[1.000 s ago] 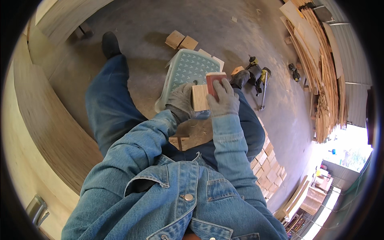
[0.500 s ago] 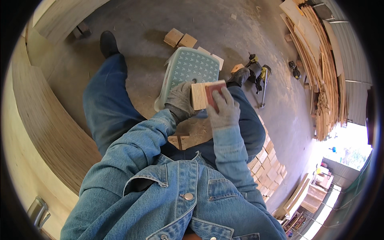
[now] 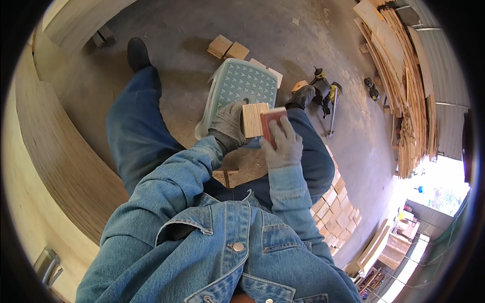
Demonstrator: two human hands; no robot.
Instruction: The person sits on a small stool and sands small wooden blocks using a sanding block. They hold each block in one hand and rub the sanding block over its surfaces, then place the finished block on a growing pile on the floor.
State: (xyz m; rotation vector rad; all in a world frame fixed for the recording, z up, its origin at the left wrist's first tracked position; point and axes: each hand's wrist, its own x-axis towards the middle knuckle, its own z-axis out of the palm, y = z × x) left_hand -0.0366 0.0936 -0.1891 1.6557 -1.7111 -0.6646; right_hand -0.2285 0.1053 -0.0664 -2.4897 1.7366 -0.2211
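My left hand (image 3: pixel 228 124), in a grey glove, grips a pale wooden block (image 3: pixel 253 122) with fine layered lines on its visible face. To the right of it, my right hand (image 3: pixel 284 146), gloved too, is closed on a reddish-brown sanding block (image 3: pixel 271 119), fingers lying over its top. The sanding block is right beside the wooden block's right edge; whether the two touch I cannot tell. Both hands are between my knees, at the near end of a pale green plastic step stool (image 3: pixel 247 81). The left fingertips are partly hidden behind the wooden block.
Wooden blocks (image 3: pixel 220 46) lie beyond the stool. Power tools (image 3: pixel 326 93) are on the floor by my right foot. Many small blocks (image 3: pixel 337 214) are stacked beside my right thigh. Stacked boards (image 3: pixel 404 86) line the right wall; a large plywood stack (image 3: pixel 65 151) is on the left.
The sanding block has shifted slightly right and down with my right hand, from overlapping the wooden block to beside its edge, uncovering more of its face. My left hand has stayed nearly still.
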